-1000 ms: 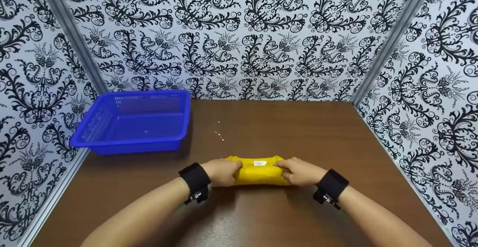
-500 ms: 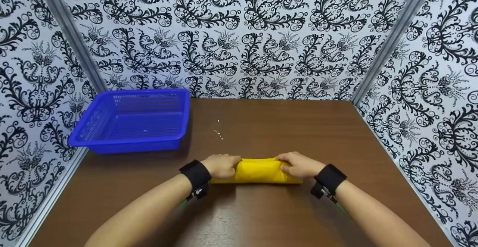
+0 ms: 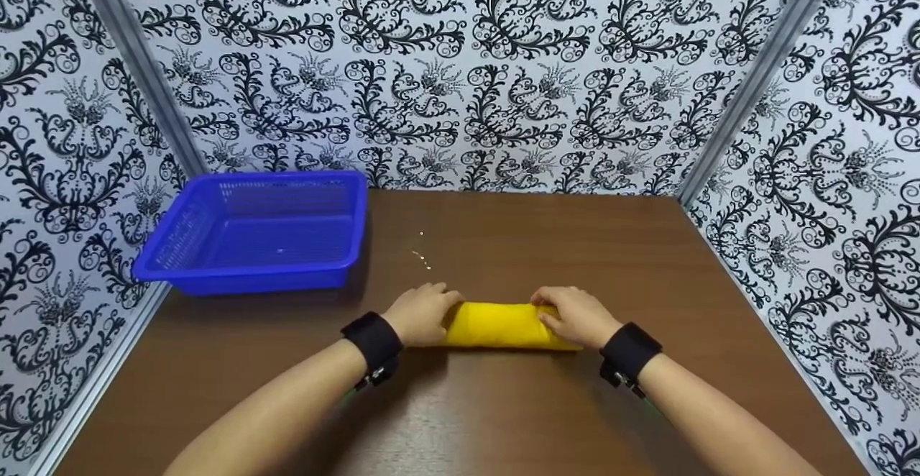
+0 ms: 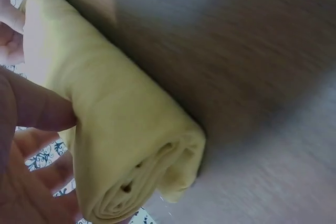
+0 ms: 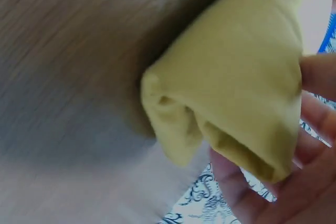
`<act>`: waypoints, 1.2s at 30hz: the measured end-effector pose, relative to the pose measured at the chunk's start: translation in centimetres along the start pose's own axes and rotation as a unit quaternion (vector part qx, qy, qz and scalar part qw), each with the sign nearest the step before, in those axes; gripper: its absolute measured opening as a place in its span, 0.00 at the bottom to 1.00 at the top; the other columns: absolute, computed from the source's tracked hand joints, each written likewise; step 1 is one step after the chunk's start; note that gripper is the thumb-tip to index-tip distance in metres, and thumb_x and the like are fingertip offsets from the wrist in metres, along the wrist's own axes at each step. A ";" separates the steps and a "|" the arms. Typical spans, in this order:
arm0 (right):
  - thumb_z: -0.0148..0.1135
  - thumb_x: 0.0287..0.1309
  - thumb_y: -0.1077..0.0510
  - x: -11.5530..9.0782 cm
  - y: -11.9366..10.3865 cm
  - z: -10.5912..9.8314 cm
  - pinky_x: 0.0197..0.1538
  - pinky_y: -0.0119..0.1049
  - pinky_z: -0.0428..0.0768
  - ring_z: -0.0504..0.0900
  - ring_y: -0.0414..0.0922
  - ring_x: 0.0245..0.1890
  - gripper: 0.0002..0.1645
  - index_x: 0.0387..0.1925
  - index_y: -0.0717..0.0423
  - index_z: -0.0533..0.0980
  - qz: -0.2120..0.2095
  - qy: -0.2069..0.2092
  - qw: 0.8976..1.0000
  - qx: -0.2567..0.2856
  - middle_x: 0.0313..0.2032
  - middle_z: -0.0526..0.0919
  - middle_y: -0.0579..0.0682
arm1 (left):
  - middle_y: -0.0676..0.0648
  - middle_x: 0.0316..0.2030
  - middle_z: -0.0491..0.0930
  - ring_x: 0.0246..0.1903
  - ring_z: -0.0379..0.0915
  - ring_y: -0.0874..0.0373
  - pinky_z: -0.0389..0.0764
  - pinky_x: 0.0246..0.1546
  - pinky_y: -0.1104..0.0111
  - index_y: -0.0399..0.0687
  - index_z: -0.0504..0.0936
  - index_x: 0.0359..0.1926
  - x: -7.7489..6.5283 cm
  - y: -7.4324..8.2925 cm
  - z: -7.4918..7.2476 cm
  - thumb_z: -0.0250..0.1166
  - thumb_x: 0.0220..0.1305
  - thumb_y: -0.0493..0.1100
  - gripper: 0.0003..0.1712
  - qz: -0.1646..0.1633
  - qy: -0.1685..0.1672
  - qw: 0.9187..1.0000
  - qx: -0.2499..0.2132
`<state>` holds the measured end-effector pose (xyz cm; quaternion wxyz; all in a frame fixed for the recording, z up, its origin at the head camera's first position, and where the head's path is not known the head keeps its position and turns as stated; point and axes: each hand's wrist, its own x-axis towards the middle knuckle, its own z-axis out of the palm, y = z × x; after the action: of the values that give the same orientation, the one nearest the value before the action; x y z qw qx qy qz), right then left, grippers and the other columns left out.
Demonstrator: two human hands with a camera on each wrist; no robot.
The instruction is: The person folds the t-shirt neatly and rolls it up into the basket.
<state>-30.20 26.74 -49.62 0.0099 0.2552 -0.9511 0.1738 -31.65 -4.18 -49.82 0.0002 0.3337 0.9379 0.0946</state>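
Note:
A yellow cloth, rolled into a thick bundle, lies across the brown table in front of me. My left hand grips its left end. In the left wrist view the thumb presses the near side of the roll, with the fingers round its far side, and the spiral of layers shows at the end. My right hand holds the other end. The right wrist view shows looser folds there, with the thumb on the cloth and the fingers behind it. Part of each end is hidden by the hands in the head view.
A blue plastic basket with slotted walls stands at the back left of the table. Patterned panels enclose the table at the back and both sides. Small light specks mark the table between basket and cloth.
The cloth has turned over into a tighter roll, and its white label has gone out of sight. Both hands have shifted slightly away from me along with it.

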 end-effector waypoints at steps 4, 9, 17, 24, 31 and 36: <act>0.64 0.61 0.60 0.0 -0.8 0.7 0.46 0.47 0.78 0.79 0.48 0.41 0.08 0.42 0.50 0.82 -0.047 0.064 0.995 -0.066 0.40 0.84 0.47 | 0.48 0.46 0.77 0.45 0.74 0.48 0.76 0.43 0.50 0.58 0.82 0.55 -0.3 0.1 0.0 0.69 0.46 0.41 0.29 0.013 0.055 0.998 0.015; 0.64 0.59 0.65 -0.1 -1.6 1.4 0.43 0.42 0.79 0.78 0.46 0.37 0.08 0.39 0.52 0.80 -0.064 0.084 0.991 -0.088 0.37 0.82 0.48 | 0.51 0.38 0.76 0.39 0.73 0.52 0.74 0.36 0.56 0.60 0.86 0.45 -0.8 0.5 0.4 0.70 0.50 0.39 0.19 0.064 0.132 0.988 0.052; 0.61 0.54 0.66 -0.7 -2.2 1.8 0.48 0.45 0.80 0.81 0.50 0.41 0.17 0.47 0.55 0.79 -0.052 0.064 0.992 -0.097 0.42 0.84 0.51 | 0.50 0.32 0.81 0.26 0.77 0.53 0.78 0.23 0.60 0.57 0.86 0.40 -1.5 0.9 0.7 0.64 0.58 0.36 0.12 0.114 0.180 0.972 0.100; 0.66 0.48 0.59 -1.1 -2.5 1.6 0.54 0.53 0.78 0.80 0.55 0.52 0.34 0.61 0.56 0.72 -0.052 0.012 0.994 -0.096 0.54 0.80 0.57 | 0.45 0.43 0.81 0.32 0.79 0.49 0.82 0.29 0.56 0.56 0.76 0.60 -1.4 0.8 1.4 0.62 0.59 0.47 0.26 0.091 0.093 0.985 0.112; 0.73 0.51 0.60 -0.9 -2.4 1.5 0.57 0.54 0.77 0.77 0.54 0.57 0.41 0.67 0.53 0.68 -0.028 -0.025 0.994 -0.106 0.59 0.76 0.57 | 0.41 0.47 0.81 0.36 0.81 0.46 0.83 0.33 0.55 0.53 0.74 0.65 -1.2 0.9 1.0 0.67 0.57 0.42 0.32 0.091 0.072 0.987 0.109; 0.71 0.53 0.62 -0.8 -2.5 1.4 0.57 0.54 0.76 0.78 0.54 0.57 0.40 0.67 0.52 0.68 -0.021 -0.031 0.994 -0.106 0.59 0.77 0.56 | 0.41 0.46 0.81 0.36 0.81 0.46 0.82 0.33 0.54 0.52 0.73 0.64 -1.0 0.8 1.1 0.70 0.53 0.43 0.35 0.086 0.062 0.989 0.100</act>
<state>-28.17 24.66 -50.17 0.0113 0.2774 -0.9585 0.0644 -30.32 -3.96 -50.84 -0.0998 0.4047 0.9088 0.0209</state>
